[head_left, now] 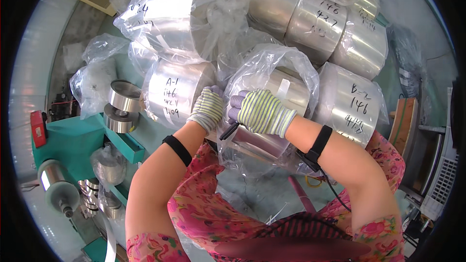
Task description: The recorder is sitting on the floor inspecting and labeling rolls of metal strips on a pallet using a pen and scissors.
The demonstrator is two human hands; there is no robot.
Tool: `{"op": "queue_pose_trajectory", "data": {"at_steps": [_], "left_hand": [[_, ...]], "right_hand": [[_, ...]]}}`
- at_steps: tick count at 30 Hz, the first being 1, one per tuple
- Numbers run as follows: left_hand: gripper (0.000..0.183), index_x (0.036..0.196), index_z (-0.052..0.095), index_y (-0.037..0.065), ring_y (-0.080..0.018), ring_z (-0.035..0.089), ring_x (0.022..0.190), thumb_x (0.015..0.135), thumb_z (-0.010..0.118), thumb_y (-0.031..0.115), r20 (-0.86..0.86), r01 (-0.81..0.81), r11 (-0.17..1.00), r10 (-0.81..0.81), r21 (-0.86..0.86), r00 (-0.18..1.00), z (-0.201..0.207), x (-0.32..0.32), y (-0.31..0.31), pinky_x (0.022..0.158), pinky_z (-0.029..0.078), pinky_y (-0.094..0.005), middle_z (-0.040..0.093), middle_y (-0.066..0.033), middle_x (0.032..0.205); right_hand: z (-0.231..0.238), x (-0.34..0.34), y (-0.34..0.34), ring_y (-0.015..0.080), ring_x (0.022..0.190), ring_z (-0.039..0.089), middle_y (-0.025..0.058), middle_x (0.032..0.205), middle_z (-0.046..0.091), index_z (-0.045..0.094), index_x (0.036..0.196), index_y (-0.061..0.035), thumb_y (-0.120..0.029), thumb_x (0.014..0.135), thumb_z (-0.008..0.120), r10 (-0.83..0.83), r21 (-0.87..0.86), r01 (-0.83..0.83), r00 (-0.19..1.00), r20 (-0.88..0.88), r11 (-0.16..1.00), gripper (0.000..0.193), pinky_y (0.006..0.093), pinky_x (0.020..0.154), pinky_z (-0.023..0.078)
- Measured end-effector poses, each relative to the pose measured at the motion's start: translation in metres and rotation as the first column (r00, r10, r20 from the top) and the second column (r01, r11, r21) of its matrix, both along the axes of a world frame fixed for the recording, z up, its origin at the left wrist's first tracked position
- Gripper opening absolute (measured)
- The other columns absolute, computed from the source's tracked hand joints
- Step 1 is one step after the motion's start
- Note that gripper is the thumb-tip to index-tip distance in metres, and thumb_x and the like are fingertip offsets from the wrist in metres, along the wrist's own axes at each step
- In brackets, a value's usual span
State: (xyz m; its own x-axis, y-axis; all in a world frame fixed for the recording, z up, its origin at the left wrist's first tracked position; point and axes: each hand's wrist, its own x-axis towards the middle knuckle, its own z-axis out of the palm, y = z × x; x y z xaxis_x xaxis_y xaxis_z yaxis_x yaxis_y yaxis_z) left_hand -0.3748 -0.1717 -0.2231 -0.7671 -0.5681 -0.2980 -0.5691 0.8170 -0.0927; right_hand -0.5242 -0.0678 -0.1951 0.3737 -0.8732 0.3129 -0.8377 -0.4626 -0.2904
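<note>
Floral sleeves (381, 238) are lying nearest. The left hand (208, 108) is curling by the left roll (174, 90), the right hand (262, 112) over the middle roll (294, 98); whether either is gripping the clear bag (276, 54), I can't tell. Flanking rolls are probably bracing it, leaving room nearside.

Bright, diffuse light; white glare on silvery rolls (182, 90) and clear plastic (264, 60); soft shadows; centre mostly sharp; fisheye bends edges, rim black.
</note>
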Motion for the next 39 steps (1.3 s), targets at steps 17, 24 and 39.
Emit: {"op": "queue_pose_trajectory", "data": {"at_steps": [17, 24, 39], "left_hand": [[0.024, 0.095, 0.062, 0.012, -0.0198, 0.051, 0.089, 0.077, 0.05, 0.023, -0.028, 0.491, 0.737, -0.566, -0.465, 0.824, 0.034, 0.032, -0.002, 0.082, 0.04, -0.0353, 0.057, -0.0027, 0.086], [0.027, 0.092, 0.062, 0.003, -0.0249, 0.053, 0.095, 0.079, 0.048, 0.021, 0.057, 0.301, 0.954, -0.301, 0.012, 0.952, 0.006, 0.009, -0.003, 0.079, 0.043, -0.0317, 0.059, -0.0152, 0.096], [0.013, 0.079, 0.058, 0.015, -0.0206, 0.054, 0.072, 0.068, 0.052, 0.018, -0.09, 0.509, 0.854, -0.518, -0.109, 0.85, 0.09, 0.086, -0.028, 0.067, 0.042, -0.0323, 0.054, -0.0027, 0.072]], "right_hand": [[0.007, -0.005, 0.0, 0.0268, 0.082, 0.056, 0.008, 0.087, 0.058, 0.06, 0.09, -0.0115, -0.022, 0.062, 0.063, 0.057, 0.032, -0.058, 0.998, 0.02, 0.998, 0.03, 0.0381, 0.065, 0.047], [0.005, 0.002, 0.007, 0.0272, 0.085, 0.056, 0.008, 0.088, 0.057, 0.059, 0.088, -0.0101, -0.021, 0.065, 0.059, -0.01, 0.079, 0.009, 1.0, 0.013, 0.997, 0.026, 0.0387, 0.07, 0.048], [0.009, -0.006, -0.005, 0.0276, 0.078, 0.055, 0.0091, 0.084, 0.055, 0.059, 0.086, -0.0111, -0.028, 0.065, 0.062, -0.037, 0.087, 0.036, 0.999, 0.004, 0.996, 0.027, 0.0387, 0.066, 0.046]]}}
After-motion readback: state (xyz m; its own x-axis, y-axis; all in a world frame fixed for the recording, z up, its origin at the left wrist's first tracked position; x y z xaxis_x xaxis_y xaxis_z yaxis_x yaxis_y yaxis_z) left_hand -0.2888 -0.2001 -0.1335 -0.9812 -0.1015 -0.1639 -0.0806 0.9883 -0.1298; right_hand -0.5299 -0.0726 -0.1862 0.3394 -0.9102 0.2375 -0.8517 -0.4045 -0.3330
